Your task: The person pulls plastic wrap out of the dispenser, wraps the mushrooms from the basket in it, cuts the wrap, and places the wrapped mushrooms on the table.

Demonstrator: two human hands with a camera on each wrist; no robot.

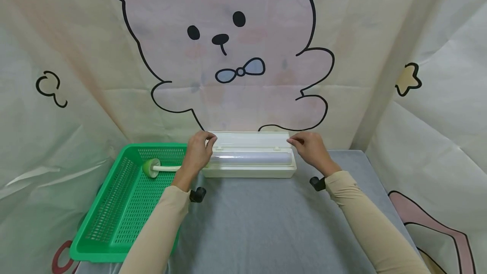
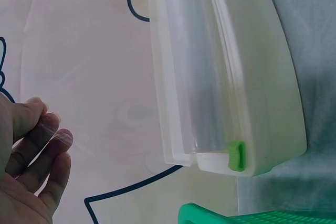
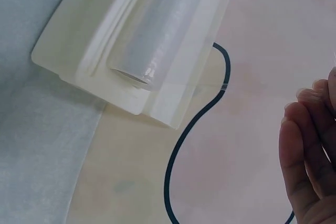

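Note:
A white cling film dispenser (image 1: 249, 173) stands at the back of the table with its lid (image 1: 253, 138) raised. Inside lies a roll of clear cling film (image 1: 253, 158). My left hand (image 1: 195, 153) is at the dispenser's left end, thumb and fingertips pinching the edge of the transparent film (image 2: 62, 137). On the other side, my right hand (image 1: 312, 149) pinches the film's right edge between thumb and fingers. The film spans from the roll toward both hands, barely visible. A green slider (image 2: 236, 156) sits at one end of the dispenser in the left wrist view.
To the left is a green perforated basket (image 1: 97, 210). A brush-like tool with a green and white head (image 1: 153, 167) and white handle lies over it, partly behind my left arm. A printed cloth wall (image 1: 354, 96) rises behind the grey-covered table (image 1: 258, 223).

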